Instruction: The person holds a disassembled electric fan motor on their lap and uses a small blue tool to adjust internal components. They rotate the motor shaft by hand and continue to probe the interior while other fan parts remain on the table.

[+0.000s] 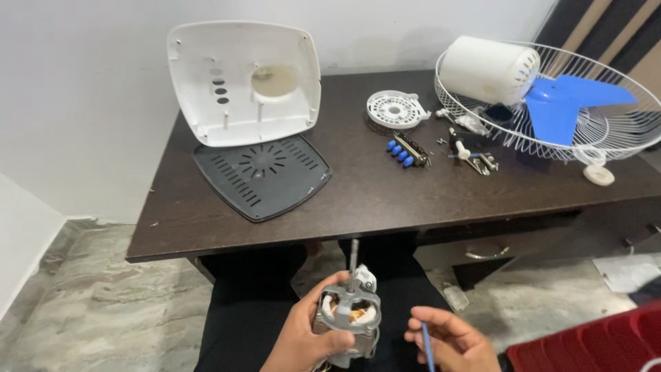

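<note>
My left hand (303,337) grips a grey fan motor (349,317) over my lap, its metal shaft (354,256) pointing up toward the desk edge. Copper windings and white insulation show inside the motor frame. My right hand (451,339) is just right of the motor and pinches a thin blue tool (427,344) that points downward; it is apart from the motor.
A dark wooden desk (372,193) carries a white base shell (244,79), a black vented plate (261,176), a white round disc (396,108), a blue-button switch block (407,149), small parts (471,155), a white wire fan guard (585,117) with a white motor housing (489,69) and blue blade (561,103). A red bin (599,341) is at bottom right.
</note>
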